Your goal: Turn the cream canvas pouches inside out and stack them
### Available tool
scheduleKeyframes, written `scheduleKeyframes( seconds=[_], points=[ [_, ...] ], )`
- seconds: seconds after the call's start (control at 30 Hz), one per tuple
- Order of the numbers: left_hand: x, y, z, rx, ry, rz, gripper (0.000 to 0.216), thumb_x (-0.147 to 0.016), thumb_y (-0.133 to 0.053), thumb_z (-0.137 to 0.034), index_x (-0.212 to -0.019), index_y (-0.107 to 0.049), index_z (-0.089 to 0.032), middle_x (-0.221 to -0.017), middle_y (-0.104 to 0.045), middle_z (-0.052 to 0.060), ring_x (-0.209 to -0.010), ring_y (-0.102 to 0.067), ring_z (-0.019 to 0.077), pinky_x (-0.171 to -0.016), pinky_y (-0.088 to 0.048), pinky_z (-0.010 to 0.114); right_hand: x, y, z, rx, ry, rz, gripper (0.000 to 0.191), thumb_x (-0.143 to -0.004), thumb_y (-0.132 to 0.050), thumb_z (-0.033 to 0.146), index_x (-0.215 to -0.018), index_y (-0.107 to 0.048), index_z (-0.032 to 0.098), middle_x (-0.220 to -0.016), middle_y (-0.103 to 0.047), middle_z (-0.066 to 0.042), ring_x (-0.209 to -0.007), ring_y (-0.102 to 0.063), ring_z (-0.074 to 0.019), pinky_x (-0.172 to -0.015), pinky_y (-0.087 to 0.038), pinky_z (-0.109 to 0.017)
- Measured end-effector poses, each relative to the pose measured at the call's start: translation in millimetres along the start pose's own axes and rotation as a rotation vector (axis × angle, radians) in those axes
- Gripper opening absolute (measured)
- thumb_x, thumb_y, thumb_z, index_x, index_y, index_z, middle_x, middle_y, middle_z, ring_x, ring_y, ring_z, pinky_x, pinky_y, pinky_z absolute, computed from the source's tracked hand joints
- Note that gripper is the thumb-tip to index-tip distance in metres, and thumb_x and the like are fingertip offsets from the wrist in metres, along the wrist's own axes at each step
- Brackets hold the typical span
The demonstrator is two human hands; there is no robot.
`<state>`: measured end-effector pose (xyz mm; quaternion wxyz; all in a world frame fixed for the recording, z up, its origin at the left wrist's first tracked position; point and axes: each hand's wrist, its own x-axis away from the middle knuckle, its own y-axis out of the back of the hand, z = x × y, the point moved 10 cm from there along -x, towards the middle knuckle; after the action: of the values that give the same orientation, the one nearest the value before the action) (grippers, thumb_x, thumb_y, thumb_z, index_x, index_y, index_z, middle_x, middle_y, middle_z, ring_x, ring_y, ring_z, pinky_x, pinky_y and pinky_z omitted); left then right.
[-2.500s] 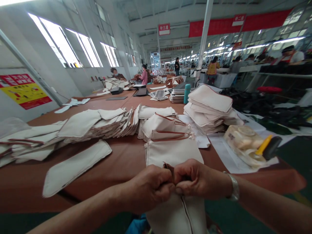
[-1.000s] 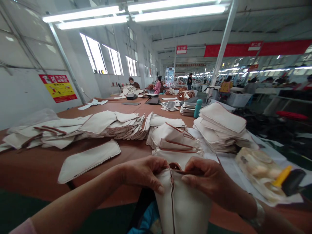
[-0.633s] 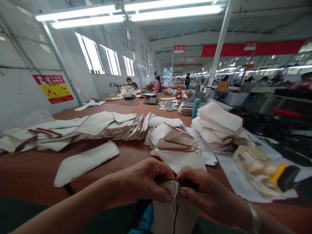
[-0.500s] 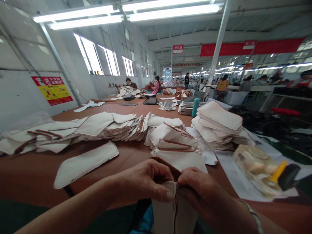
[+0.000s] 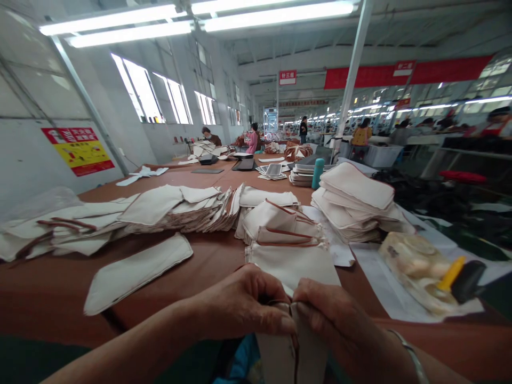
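A cream fabric piece with a brown-edged seam (image 5: pixel 278 354) hangs upright below my hands at the table's front edge. My left hand (image 5: pixel 244 298) pinches its upper left side, thumb lying along the seam. On the other side of the seam, my right hand (image 5: pixel 334 309) grips the top edge with fingers curled over it. Both hands nearly touch at the top. Just beyond them lie cream pouches with brown edging (image 5: pixel 290 261), stacked in a row. To the left, a single cream panel (image 5: pixel 138 274) rests flat on the brown table.
A long heap of cream panels (image 5: pixel 156 205) crosses the brown table (image 5: pixel 216 258). At right stand a panel stack (image 5: pixel 356 186), a teal bottle (image 5: pixel 318 173) and a cloudy plastic container (image 5: pixel 412 266) beside a yellow-and-black handled tool (image 5: pixel 452 274). Several people work farther back.
Both hands stay on the fabric piece and have shifted slightly right with it. The brown flap that stood up behind my fingers is now mostly out of sight. The camera has turned slightly.
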<state>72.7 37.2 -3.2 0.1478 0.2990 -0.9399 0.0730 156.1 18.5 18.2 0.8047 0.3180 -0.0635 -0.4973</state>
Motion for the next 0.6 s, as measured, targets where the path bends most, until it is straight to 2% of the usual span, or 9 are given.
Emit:
scheduleKeyframes(
  seconds=[0.07,0.23,0.3,0.4,0.47,0.6],
  points=[
    [-1,0,4,0.036,-0.006,0.011,0.035,-0.07,-0.077,-0.041,-0.079,-0.065,-0.01,-0.068,-0.051,0.0,-0.062,-0.04,0.0103,-0.058,-0.032,0.022,0,0,-9,-0.057,-0.051,-0.014,0.023,-0.098,-0.037,0.029,-0.083,-0.052,0.019,-0.079,-0.057,0.0,-0.076,-0.053,-0.0139,-0.069,-0.038,-0.023],
    [-3,1,10,-0.031,0.011,-0.011,0.037,-0.074,-0.072,-0.046,-0.076,-0.06,-0.011,-0.063,-0.044,-0.003,-0.057,-0.032,0.0084,-0.052,-0.026,0.021,-2,-8,-23,-0.353,-0.12,0.023,0.035,-0.096,-0.037,0.043,-0.078,-0.051,0.017,-0.068,-0.044,0.003,-0.061,-0.039,-0.0117,-0.053,-0.03,-0.022],
    [-4,3,9,-0.112,0.019,-0.052,0.036,-0.077,-0.069,-0.046,-0.075,-0.059,-0.012,-0.062,-0.041,-0.004,-0.056,-0.03,0.0081,-0.049,-0.024,0.021,-4,-11,-23,-0.436,-0.121,0.035,0.034,-0.092,-0.047,0.049,-0.082,-0.05,0.017,-0.07,-0.042,0.003,-0.062,-0.036,-0.011,-0.053,-0.029,-0.022],
    [-3,8,1,-0.289,0.009,-0.135,0.032,-0.08,-0.064,-0.043,-0.075,-0.059,-0.012,-0.061,-0.039,-0.005,-0.056,-0.029,0.0082,-0.047,-0.023,0.02,-6,-14,-22,-0.457,-0.147,0.028,0.029,-0.084,-0.063,0.041,-0.08,-0.048,0.017,-0.071,-0.038,0.005,-0.063,-0.032,-0.0103,-0.053,-0.028,-0.021],
    [-2,9,-3,-0.4,0.004,-0.167,0.029,-0.081,-0.061,-0.039,-0.073,-0.059,-0.011,-0.061,-0.038,-0.005,-0.055,-0.029,0.0082,-0.046,-0.023,0.019,-7,-14,-24,-0.432,-0.172,0.008,0.024,-0.084,-0.063,0.033,-0.076,-0.048,0.016,-0.068,-0.037,0.005,-0.062,-0.032,-0.0099,-0.052,-0.026,-0.022],
    [-3,14,-2,-0.527,0.018,-0.229,0.023,-0.08,-0.055,-0.032,-0.069,-0.058,-0.012,-0.058,-0.037,-0.005,-0.052,-0.03,0.0077,-0.043,-0.022,0.019,-7,-12,-32,-0.408,-0.241,-0.043,0.013,-0.082,-0.061,0.024,-0.076,-0.056,0.014,-0.065,-0.047,0.003,-0.062,-0.038,-0.0106,-0.054,-0.03,-0.022]
  ],
)
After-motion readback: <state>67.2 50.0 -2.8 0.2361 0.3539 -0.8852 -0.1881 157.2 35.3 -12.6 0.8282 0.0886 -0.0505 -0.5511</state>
